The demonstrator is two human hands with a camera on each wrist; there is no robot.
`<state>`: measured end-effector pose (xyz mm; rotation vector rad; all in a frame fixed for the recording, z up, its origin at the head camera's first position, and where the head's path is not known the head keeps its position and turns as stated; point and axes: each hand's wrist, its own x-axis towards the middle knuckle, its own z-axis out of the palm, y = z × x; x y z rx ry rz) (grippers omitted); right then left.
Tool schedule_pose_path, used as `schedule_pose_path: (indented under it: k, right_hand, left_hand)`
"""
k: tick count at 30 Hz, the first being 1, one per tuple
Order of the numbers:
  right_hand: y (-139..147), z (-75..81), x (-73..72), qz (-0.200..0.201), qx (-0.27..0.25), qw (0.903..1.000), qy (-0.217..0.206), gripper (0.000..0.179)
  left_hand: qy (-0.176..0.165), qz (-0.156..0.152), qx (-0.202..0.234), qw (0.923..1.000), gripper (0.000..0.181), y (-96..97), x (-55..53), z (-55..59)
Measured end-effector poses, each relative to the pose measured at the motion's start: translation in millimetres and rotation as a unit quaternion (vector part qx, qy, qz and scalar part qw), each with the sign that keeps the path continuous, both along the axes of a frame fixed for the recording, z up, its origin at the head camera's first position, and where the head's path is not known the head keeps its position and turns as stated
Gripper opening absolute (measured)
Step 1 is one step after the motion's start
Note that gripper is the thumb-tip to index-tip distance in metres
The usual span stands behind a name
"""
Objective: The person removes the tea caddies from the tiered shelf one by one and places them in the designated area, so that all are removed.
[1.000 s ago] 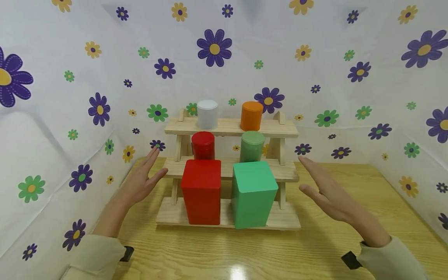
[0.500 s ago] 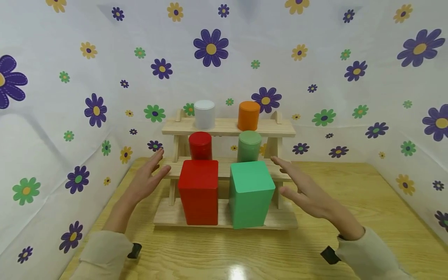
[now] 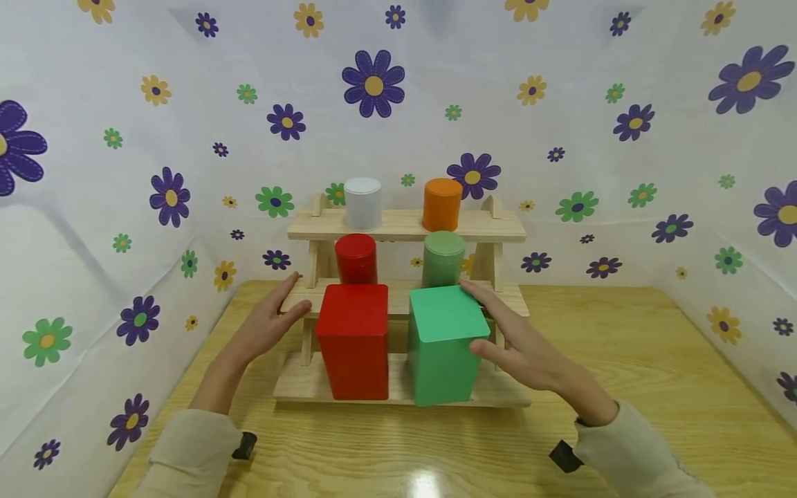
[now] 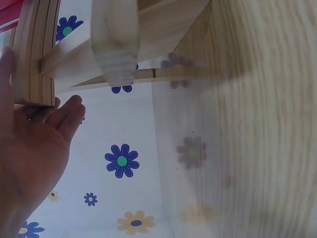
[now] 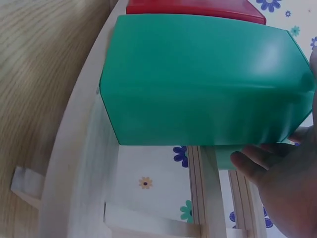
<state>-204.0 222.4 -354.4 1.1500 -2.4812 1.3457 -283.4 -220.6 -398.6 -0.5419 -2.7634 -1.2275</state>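
A tall green box point(image 3: 450, 353) stands on the lowest step of a three-tier wooden rack point(image 3: 292, 391). My right hand point(image 3: 521, 346) is at the box's right side, fingers reaching along its back edge and thumb by the front corner. In the right wrist view the fingers point(image 5: 255, 161) show beside the box's rear. My left hand point(image 3: 264, 325) is by the left end of the middle shelf point(image 3: 299, 297), thumb and fingers spread, nothing held. A red box point(image 3: 356, 356) stands left of the green one.
Behind the boxes, a red canister point(image 3: 357, 259) and a pale green canister point(image 3: 444, 259) stand on the middle shelf. A white canister point(image 3: 363, 204) and an orange canister point(image 3: 442, 205) stand on top. Flower-printed cloth point(image 3: 373, 138) surrounds the wooden table point(image 3: 349, 449).
My right hand has moved left from beside the rack to the green box. The left hand has come slightly right, up to the middle shelf's end. Boxes and canisters keep their places.
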Motion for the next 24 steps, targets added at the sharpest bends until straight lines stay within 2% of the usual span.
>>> schedule_pose_path:
  k: [4,15,24]
  right_hand:
    - [-3.1,-2.7,1.3,-0.012,-0.007,0.9999,0.0,0.077]
    - [-5.3,-0.8,3.6,-0.022,-0.049,0.998,-0.033,0.076]
    - [-0.6,-2.8,8.8,-0.025,-0.076,0.9965,-0.024,0.08]
  left_hand:
    - [-0.014,-0.009,-0.003,0.9999,0.083,-1.8,-2.0,-0.6]
    - [-0.031,-0.03,0.036,0.9984,0.088,-3.9,-2.1,0.9]
    - [-0.036,-0.031,0.037,0.9982,0.089,-3.4,-1.5,0.8]
